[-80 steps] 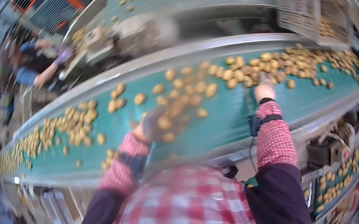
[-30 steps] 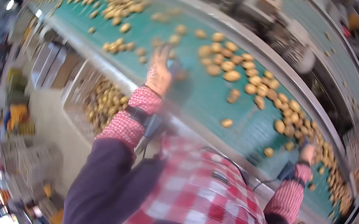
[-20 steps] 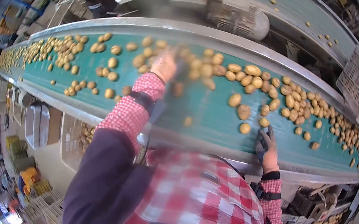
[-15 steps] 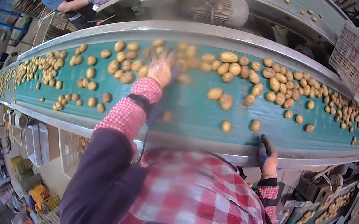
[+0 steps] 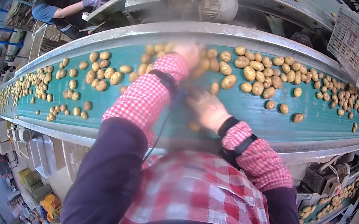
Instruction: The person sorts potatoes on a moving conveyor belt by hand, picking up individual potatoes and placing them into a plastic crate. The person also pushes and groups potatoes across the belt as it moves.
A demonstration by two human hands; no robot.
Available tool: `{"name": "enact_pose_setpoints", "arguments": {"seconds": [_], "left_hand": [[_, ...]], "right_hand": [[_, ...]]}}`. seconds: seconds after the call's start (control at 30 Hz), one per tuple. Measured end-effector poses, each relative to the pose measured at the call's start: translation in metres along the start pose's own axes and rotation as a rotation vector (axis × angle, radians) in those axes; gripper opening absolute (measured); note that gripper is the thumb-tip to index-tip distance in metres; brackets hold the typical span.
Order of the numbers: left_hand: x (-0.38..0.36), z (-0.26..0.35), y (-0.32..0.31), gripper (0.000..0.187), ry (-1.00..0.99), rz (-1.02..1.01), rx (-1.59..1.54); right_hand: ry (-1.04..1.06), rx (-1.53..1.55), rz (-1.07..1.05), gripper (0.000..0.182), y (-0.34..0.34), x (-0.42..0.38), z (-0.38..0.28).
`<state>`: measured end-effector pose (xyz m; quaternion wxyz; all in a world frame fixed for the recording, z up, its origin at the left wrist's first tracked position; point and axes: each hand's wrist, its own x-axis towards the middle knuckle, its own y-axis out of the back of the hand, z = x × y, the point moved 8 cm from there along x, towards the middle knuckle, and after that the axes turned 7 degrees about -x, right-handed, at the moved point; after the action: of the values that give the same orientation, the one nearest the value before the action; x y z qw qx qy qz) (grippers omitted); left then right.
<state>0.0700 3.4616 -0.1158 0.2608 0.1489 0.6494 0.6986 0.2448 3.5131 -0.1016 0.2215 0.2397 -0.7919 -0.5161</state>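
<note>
Potatoes (image 5: 252,72) lie scattered along a green conveyor belt (image 5: 254,120). My left hand (image 5: 188,54) reaches over the far side of the belt among the potatoes, its fingers smeared by motion. Lower and nearer to me, my right hand (image 5: 208,109) is over the middle of the belt, also blurred, pointing left. One potato (image 5: 214,88) sits just above it. Whether either hand grips a potato cannot be made out. Checked red cuffs and dark bands cover both wrists.
A metal rail (image 5: 245,33) edges the belt's far side. Beyond it are a motor (image 5: 221,5) and a plastic crate (image 5: 351,42). At upper left another person (image 5: 56,8) in purple gloves works at other machinery. A lower belt with potatoes (image 5: 338,200) runs at right.
My right hand has moved from the near edge onto the belt, leftward. My left hand has shifted right and farther out. Potatoes have shifted on the belt, and the view has turned slightly.
</note>
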Motion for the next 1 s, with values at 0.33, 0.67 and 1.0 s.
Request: {"name": "enact_pose_setpoints", "arguments": {"seconds": [0.33, 0.67, 1.0], "left_hand": [[-0.076, 0.007, 0.012, 0.049, 0.177, 0.158, -0.715], [-0.062, 0.122, -0.015, 0.046, 0.096, -0.030, -0.710], [-0.236, 0.051, 0.006, 0.044, 0.662, 0.248, -0.933]], "right_hand": [[-0.336, 1.018, -0.104, 0.041, 0.005, -0.087, 0.073], [-0.502, 1.014, 0.185, 0.036, 0.037, -0.186, 0.149], [-0.520, 0.413, 0.039, 0.034, 0.113, -0.090, 0.206]]}}
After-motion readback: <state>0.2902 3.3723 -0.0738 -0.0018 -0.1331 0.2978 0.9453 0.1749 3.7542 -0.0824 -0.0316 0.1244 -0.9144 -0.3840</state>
